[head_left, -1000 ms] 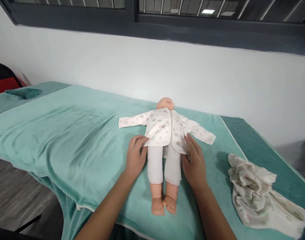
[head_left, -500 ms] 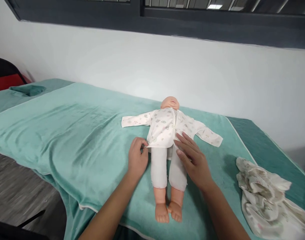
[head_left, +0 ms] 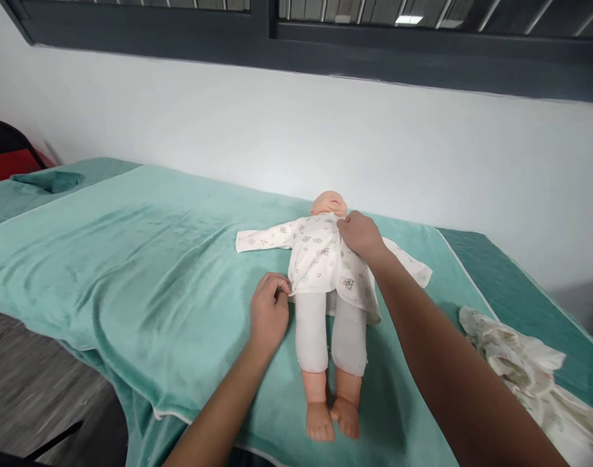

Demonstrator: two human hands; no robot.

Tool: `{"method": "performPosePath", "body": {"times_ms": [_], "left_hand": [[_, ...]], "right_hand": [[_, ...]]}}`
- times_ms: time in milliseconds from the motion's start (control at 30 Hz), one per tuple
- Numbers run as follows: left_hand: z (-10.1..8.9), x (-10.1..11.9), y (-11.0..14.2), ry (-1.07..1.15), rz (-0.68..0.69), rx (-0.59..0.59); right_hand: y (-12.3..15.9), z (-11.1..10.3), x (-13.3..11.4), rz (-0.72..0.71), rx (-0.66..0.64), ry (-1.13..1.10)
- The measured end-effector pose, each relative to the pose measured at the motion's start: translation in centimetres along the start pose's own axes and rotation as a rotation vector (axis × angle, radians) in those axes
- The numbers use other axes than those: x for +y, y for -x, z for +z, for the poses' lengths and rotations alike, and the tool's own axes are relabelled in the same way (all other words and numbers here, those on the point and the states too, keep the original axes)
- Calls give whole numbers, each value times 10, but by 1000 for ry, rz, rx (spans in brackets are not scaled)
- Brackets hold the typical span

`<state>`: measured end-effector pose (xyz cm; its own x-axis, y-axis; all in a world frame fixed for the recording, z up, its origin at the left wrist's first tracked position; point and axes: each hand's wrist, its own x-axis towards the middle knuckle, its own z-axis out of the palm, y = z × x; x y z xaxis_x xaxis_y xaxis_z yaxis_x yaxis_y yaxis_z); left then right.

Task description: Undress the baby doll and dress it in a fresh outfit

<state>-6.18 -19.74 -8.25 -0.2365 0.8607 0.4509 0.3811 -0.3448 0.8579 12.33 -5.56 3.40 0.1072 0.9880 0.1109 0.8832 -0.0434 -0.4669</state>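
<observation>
A baby doll [head_left: 329, 202] lies on its back with its feet toward me. It wears a white printed baby shirt [head_left: 315, 250] with long sleeves spread to both sides, and its legs are white down to the bare feet. My left hand [head_left: 269, 310] pinches the shirt's lower corner on the left. At the upper front opening, near the doll's neck, my right hand [head_left: 361, 235] is closed with its fingertips on the shirt's edge. That hand covers part of the chest and the right shoulder.
The doll rests on a green blanket [head_left: 170, 259] over a bed against a white wall [head_left: 277, 123]. A crumpled white printed cloth [head_left: 524, 363] lies at the right, partly behind my right forearm. A dark window frame [head_left: 179, 39] runs above, and a red and black chair [head_left: 9, 155] stands far left.
My right hand has moved up from the shirt's lower front to near the neck, and its fingers have closed. The right front panel now hangs lower over the leg. My left hand stays at the hem.
</observation>
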Motion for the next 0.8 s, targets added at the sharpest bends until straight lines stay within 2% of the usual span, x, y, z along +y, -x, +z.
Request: {"method": "performPosePath", "body": {"times_ms": [67, 200, 400, 467, 567, 633, 733, 800], "left_hand": [[1, -1, 0, 8, -3, -12], [1, -2, -1, 18, -20, -27], [0, 2, -1, 21, -44, -45], [0, 2, -1, 18, -44, -50], [0, 1, -1, 14, -43, -49], [1, 0, -1, 16, -49, -53], [1, -1, -1, 13, -53, -65], [1, 0, 0, 4, -53, -69]], "right_hand": [[-7, -2, -2, -30, 5, -18], [-11, -1, -7, -96, 133, -157], [-4, 22, -6, -225, 240, -186], [4, 25, -2, -253, 213, -217], [21, 21, 4, -275, 46, -232], [34, 18, 7, -272, -7, -224], [58, 18, 14, -308, 12, -205], [77, 22, 21, -381, 58, -174]]}}
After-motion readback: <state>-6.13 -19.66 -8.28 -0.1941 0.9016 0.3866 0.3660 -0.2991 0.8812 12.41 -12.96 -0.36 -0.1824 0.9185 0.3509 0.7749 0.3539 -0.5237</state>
